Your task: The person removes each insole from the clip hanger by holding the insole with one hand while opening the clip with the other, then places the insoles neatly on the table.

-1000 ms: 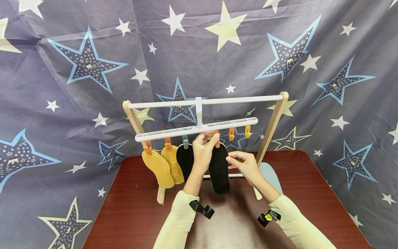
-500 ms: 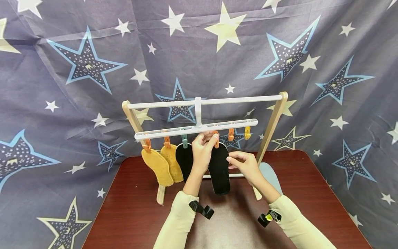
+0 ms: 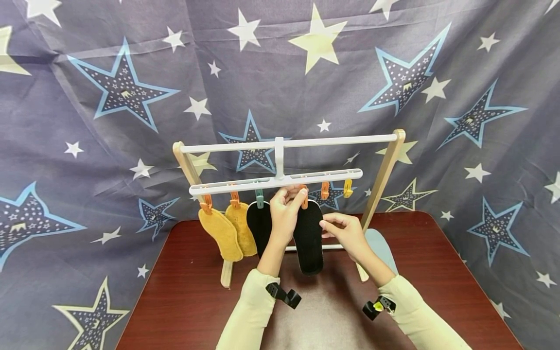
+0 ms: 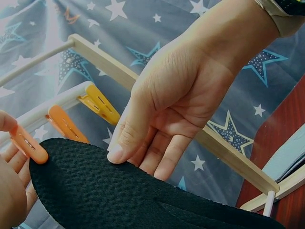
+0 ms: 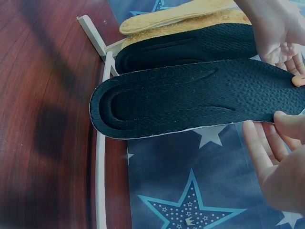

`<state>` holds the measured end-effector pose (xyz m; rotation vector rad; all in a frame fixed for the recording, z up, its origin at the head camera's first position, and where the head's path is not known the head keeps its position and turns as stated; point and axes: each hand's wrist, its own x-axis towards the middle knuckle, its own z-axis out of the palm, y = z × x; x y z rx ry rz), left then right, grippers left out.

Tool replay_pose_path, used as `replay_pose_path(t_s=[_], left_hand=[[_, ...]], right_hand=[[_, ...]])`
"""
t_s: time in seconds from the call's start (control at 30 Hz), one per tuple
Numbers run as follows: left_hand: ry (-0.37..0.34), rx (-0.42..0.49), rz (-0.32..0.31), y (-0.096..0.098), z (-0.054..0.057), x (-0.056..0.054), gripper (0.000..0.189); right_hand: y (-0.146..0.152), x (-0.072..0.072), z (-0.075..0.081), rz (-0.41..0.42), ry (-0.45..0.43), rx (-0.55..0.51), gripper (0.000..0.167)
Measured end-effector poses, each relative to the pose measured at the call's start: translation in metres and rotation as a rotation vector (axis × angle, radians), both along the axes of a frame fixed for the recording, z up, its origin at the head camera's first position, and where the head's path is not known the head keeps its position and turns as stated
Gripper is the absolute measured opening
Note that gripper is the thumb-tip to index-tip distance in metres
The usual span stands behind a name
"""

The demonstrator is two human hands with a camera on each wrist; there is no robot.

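Note:
A black insole (image 3: 309, 245) hangs heel-down below the white clip hanger (image 3: 245, 185), its upper end at an orange clip (image 3: 305, 200). My left hand (image 3: 285, 211) pinches that clip between thumb and fingers. With thumb on one face and fingers behind, my right hand (image 3: 347, 232) pinches the insole's right edge; the left wrist view shows the thumb (image 4: 119, 148) on the dark textured surface. In the right wrist view the insole (image 5: 167, 100) lies in front of a second black insole (image 5: 190, 47), which hangs from a teal clip (image 3: 260, 199).
Two yellow insoles (image 3: 220, 236) hang at the left on orange clips. Another orange clip (image 3: 325, 190) and a yellow clip (image 3: 347, 188) hang at the right holding nothing. A wooden-legged rack (image 3: 382, 180) supports the hanger. A grey-blue insole-like piece (image 3: 380, 245) lies on the table (image 3: 420, 253).
The hanger bar has tilted slightly, its right end lower and its left end a little higher, with the yellow insoles rising slightly. Both hands keep their holds almost unmoved.

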<state>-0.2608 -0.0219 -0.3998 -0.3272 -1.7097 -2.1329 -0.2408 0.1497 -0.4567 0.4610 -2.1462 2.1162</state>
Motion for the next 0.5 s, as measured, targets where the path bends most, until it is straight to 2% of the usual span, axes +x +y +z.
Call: replay_pose_path(t_s=[0.5], left_hand=[[0.002,0.015,0.009,0.0007,-0.0021,-0.0017,0.023]], right_hand=[[0.0017,0.0016,0.0008,-0.024,-0.039,0.006,0.023]])
